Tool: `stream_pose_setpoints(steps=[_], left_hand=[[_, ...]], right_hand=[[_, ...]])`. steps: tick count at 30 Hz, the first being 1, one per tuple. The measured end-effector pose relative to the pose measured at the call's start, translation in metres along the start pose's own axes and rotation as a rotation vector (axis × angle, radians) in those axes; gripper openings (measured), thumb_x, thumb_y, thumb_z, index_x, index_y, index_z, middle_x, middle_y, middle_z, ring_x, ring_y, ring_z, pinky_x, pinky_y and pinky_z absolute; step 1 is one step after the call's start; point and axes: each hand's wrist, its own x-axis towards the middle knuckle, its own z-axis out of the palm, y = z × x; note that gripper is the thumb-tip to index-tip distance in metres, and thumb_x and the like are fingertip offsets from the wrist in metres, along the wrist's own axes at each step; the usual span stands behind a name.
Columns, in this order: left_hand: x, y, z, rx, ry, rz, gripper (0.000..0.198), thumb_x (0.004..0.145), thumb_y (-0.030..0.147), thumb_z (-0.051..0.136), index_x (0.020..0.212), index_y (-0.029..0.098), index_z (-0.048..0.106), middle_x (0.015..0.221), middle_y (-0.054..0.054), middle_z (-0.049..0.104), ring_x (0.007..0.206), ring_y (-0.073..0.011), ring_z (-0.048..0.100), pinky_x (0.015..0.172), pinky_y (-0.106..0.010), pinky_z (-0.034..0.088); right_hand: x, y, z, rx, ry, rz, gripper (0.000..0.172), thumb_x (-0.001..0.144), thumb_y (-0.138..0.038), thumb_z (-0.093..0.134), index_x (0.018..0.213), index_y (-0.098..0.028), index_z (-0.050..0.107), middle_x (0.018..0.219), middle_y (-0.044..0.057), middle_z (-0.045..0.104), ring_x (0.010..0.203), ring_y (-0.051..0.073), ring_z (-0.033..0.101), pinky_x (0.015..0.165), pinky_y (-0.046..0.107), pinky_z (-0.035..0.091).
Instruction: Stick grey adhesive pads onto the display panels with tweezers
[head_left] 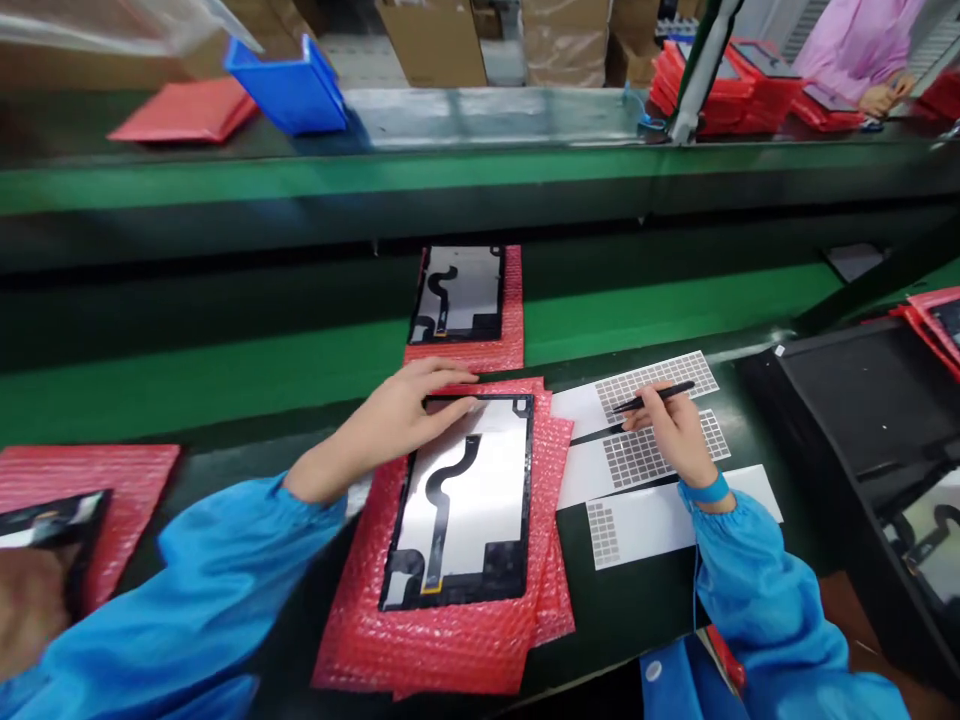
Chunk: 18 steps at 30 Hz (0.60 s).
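In the head view a display panel (487, 480) with a silver back, black border and dark flex cable lies on red bubble-wrap bags (450, 650). My left hand (409, 410) rests at its top edge, fingers stretched out and thumb over the border. My right hand (679, 440) pinches black tweezers (660, 395), their tip above the upper white sheet (694, 372) of small grey stickers. Beneath that hand is a second sticker sheet (637, 462), and a third sheet (652, 540) with fewer stickers lies nearer me. A blue strap circles my right wrist.
Another panel (469, 290) lies on bubble wrap on the green belt (300, 370) ahead. At left, a blurred hand (30, 605) is beside a further panel. A black tray (832, 400) stands right. The shelf holds a blue bin (289, 90) and red packs; a person in pink is beyond.
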Motion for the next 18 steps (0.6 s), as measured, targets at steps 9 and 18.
stream_pose_setpoints(steps=[9,18], left_hand=[[-0.071,0.087,0.107,0.276,-0.286,0.57,0.041,0.099,0.037,0.065,0.136,0.019,0.066,0.149,-0.017,0.063,0.141,-0.0343,0.059,0.117,-0.053,0.051],[-0.059,0.07,0.142,0.474,-0.256,0.432,0.058,0.089,0.003,0.057,0.146,0.013,0.055,0.166,-0.025,0.043,0.158,-0.0398,0.036,0.124,-0.057,0.04]], right_hand=[[-0.001,0.009,-0.016,-0.243,-0.219,0.1,0.045,0.096,-0.064,0.068,0.095,-0.019,0.066,0.063,0.003,0.077,0.053,0.019,0.075,0.05,0.026,0.06],[-0.002,0.02,-0.016,-0.254,-0.242,0.079,0.041,0.097,-0.061,0.068,0.098,-0.019,0.069,0.068,0.003,0.078,0.054,0.019,0.075,0.049,0.026,0.06]])
